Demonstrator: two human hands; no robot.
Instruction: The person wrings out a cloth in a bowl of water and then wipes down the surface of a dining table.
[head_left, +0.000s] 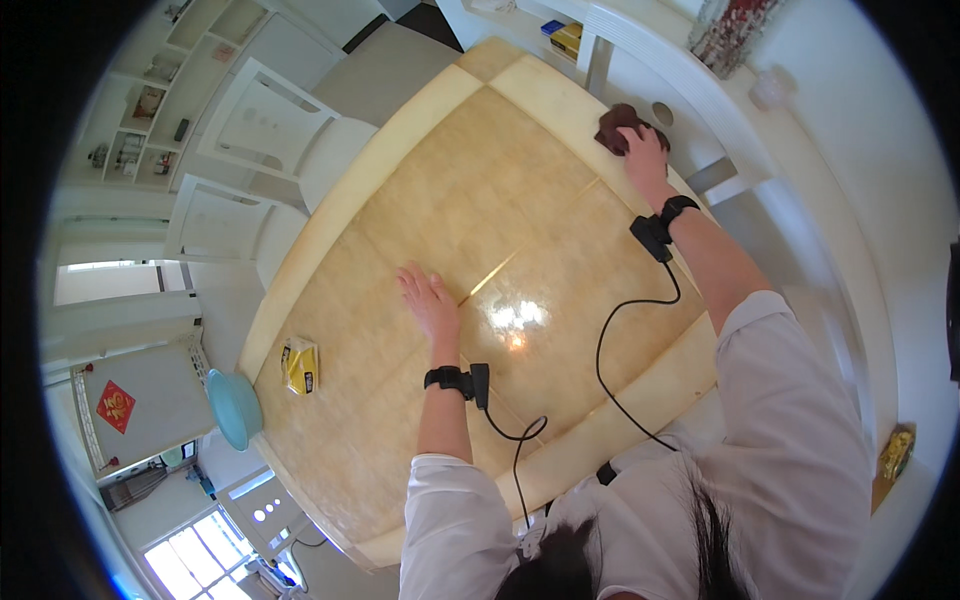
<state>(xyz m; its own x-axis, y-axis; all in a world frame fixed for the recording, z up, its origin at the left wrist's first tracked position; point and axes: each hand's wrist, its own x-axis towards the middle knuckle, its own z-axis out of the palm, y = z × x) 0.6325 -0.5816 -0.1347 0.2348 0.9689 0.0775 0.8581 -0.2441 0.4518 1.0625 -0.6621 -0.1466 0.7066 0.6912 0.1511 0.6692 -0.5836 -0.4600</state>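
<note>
My right hand (645, 156) is on a crumpled dark brown cloth (619, 129) at the far right border of the table (450, 187), its fingers bent over the fabric. Over the middle of the tabletop is my left hand (431, 304), fingers extended and nothing in it; whether it touches the surface I cannot tell. Each wrist wears a black strap with a small black box and a cable. A yellow and clear plastic packet (301, 365) lies on the left part of the table.
A light blue basin (234, 409) is at the table's left corner. White chairs (262, 124) stand along the far left side, and another white chair back (660, 90) is close by the cloth. The black cable (600, 352) from my right wrist runs across the tabletop.
</note>
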